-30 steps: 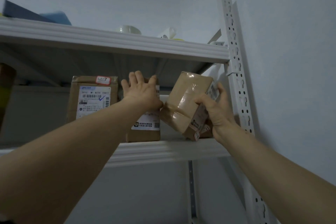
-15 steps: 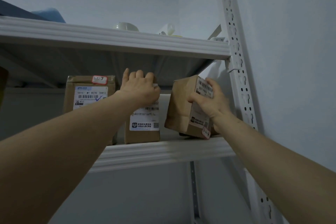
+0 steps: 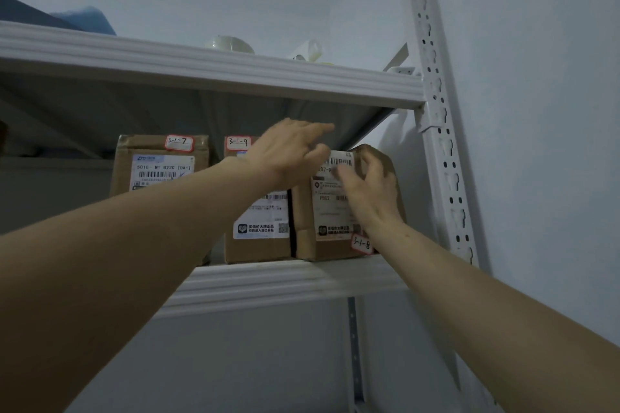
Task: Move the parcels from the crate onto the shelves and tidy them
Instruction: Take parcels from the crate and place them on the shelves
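Three brown cardboard parcels stand in a row on the white shelf (image 3: 285, 282). The left parcel (image 3: 157, 161) is tagged 3-1-7, the middle parcel (image 3: 258, 238) 3-1-9, and the right parcel (image 3: 322, 228) 3-1-8. The right parcel stands upright, touching the middle one. My right hand (image 3: 369, 188) lies on its front, fingers curled over its top right corner. My left hand (image 3: 288, 151) hovers at the top edges of the middle and right parcels, fingers spread, holding nothing. The crate is out of view.
The upper shelf (image 3: 201, 67) hangs close above the parcels and carries a white bowl (image 3: 229, 43), a white cup (image 3: 308, 50) and blue items (image 3: 84, 18). A perforated white upright (image 3: 436, 117) and the wall bound the shelf on the right.
The right parcel went from tilted in my right hand to upright on the shelf against the middle parcel. My left hand left the middle parcel's top and moved right.
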Demonstrator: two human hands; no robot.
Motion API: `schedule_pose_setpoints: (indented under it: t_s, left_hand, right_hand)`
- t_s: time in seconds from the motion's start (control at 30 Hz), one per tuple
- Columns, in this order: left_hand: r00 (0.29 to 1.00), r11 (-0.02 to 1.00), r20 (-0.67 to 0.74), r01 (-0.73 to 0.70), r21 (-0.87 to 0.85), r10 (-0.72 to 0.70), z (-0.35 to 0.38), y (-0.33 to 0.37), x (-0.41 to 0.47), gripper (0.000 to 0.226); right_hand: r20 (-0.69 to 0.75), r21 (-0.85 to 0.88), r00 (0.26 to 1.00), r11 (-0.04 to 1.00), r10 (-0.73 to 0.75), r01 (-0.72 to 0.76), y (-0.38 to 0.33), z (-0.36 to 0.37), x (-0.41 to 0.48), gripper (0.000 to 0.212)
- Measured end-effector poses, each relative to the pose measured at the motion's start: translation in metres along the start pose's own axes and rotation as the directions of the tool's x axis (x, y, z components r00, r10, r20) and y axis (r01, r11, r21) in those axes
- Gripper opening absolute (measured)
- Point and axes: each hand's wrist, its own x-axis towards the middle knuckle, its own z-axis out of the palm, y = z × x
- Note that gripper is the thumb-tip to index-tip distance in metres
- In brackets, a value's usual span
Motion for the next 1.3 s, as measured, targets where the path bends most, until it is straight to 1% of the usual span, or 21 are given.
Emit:
schedule_pose_setpoints:
  t_s: [0.07,0.1,0.13,0.17,0.23,0.3,0.37,0.5,0.6,0.67,0.77,0.83,0.97,1.03,1.07,1.13,1.17,1.27,1.3]
  left_hand:
    - [0.996,0.999,0.083,-0.021,0.049,0.017,0.002,0.004,0.002,0.051]
    - [0.994,0.996,0.111,-0.025,0.082,0.016,0.003,0.005,0.003,0.051]
    - [0.991,0.993,0.136,-0.028,0.113,0.013,0.003,0.005,0.005,0.052]
    - [0.988,0.990,0.156,-0.030,0.138,0.009,0.003,0.004,0.006,0.054]
    - [0.984,0.984,0.177,-0.034,0.173,0.002,0.005,0.003,0.007,0.064]
    - [0.983,0.977,0.182,-0.045,0.209,0.007,0.006,0.001,0.007,0.075]
    - [0.984,0.973,0.179,-0.059,0.223,0.019,0.006,0.000,0.007,0.078]
    - [0.985,0.979,0.170,-0.060,0.193,0.027,0.005,-0.001,0.006,0.077]
    - [0.985,0.982,0.170,-0.053,0.180,0.022,0.004,0.000,0.005,0.077]
    - [0.985,0.984,0.172,-0.047,0.170,0.017,0.004,0.000,0.005,0.078]
    - [0.984,0.986,0.177,-0.042,0.162,0.012,0.005,-0.001,0.005,0.077]
    - [0.984,0.983,0.178,-0.047,0.176,0.015,0.006,-0.002,0.005,0.078]
    - [0.980,0.977,0.198,-0.042,0.207,0.000,0.009,-0.001,0.006,0.083]
    - [0.978,0.973,0.210,-0.037,0.230,-0.013,0.011,-0.001,0.008,0.085]
    - [0.977,0.970,0.214,-0.034,0.242,-0.019,0.012,0.000,0.009,0.085]
    - [0.975,0.964,0.221,-0.029,0.263,-0.031,0.016,0.001,0.011,0.085]
    - [0.974,0.963,0.223,-0.026,0.268,-0.036,0.019,0.002,0.012,0.085]
    - [0.973,0.962,0.228,-0.019,0.273,-0.046,0.026,0.004,0.016,0.083]
    - [0.971,0.961,0.233,-0.015,0.276,-0.051,0.028,0.004,0.016,0.082]
  right_hand:
    - [-0.074,0.088,0.997,0.996,0.002,0.005,0.005,-0.008,0.007,0.063]
    - [-0.098,0.093,0.995,0.995,-0.012,0.021,0.008,-0.013,0.013,0.054]
    - [-0.118,0.059,0.992,0.997,-0.036,0.043,0.011,-0.018,0.022,0.044]
    - [-0.133,-0.012,0.988,0.997,-0.073,0.072,0.013,-0.024,0.032,0.038]
    - [-0.132,-0.186,0.975,0.970,-0.181,0.155,0.014,-0.033,0.054,0.038]
    - [-0.041,-0.339,0.961,0.909,-0.273,0.244,0.010,-0.036,0.071,0.040]
    - [0.102,-0.412,0.946,0.853,-0.308,0.322,0.008,-0.035,0.087,0.044]
    - [0.341,-0.546,0.906,0.731,-0.251,0.408,0.004,-0.026,0.102,0.055]
    - [0.418,-0.620,0.899,0.682,-0.133,0.389,0.004,-0.027,0.103,0.064]
    - [0.405,-0.648,0.911,0.679,-0.078,0.346,0.006,-0.034,0.103,0.070]
    - [0.365,-0.626,0.931,0.736,-0.014,0.256,0.008,-0.054,0.104,0.079]
    - [0.358,-0.649,0.934,0.723,0.015,0.237,0.010,-0.065,0.105,0.074]
    - [0.301,-0.695,0.954,0.689,0.021,0.204,0.013,-0.073,0.105,0.059]
    - [0.278,-0.724,0.960,0.665,0.037,0.184,0.012,-0.072,0.104,0.056]
    - [0.271,-0.734,0.962,0.653,0.028,0.187,0.011,-0.071,0.103,0.054]
    - [0.232,-0.755,0.971,0.621,-0.049,0.212,0.010,-0.066,0.099,0.050]
    - [0.207,-0.760,0.974,0.612,-0.095,0.221,0.009,-0.063,0.097,0.054]
    - [0.147,-0.798,0.982,0.572,-0.121,0.190,0.008,-0.053,0.091,0.086]
    - [0.140,-0.812,0.981,0.552,-0.132,0.190,0.008,-0.051,0.090,0.092]
